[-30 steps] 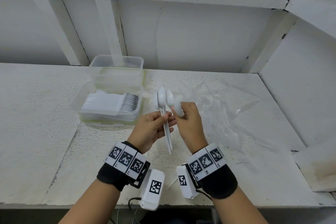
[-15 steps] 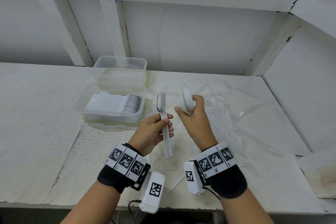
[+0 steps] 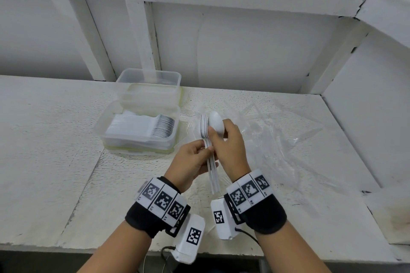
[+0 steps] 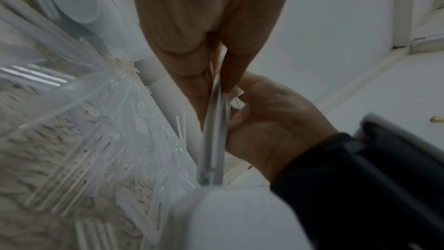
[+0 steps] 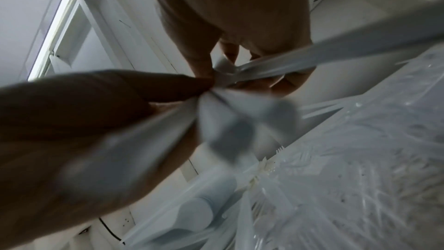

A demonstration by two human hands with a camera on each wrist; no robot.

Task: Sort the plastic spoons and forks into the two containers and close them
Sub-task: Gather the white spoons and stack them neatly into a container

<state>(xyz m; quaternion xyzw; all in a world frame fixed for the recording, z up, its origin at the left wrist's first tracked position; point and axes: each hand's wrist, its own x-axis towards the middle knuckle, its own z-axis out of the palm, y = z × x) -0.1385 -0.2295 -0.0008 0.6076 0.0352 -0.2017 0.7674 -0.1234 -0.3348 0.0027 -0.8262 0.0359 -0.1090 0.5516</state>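
just above the left hand (image 3: 193,157), its grip clenched round the handles, a small bundle of spoons (image 3: 205,131) stands upright; the right hand (image 3: 228,146) pinches one spoon (image 3: 216,125) against it. light, stiff, slippery plastic: best gripped mid-handle, likely to fan apart.

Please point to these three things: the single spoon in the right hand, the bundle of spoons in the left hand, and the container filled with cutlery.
single spoon (image 3: 216,123), head view, back of its bowl.
bundle of spoons (image 3: 213,173), head view, the handles.
container (image 3: 101,127), head view, its left wall.

Both grips (image 3: 195,157) (image 3: 230,146) curled, touching, mid-air
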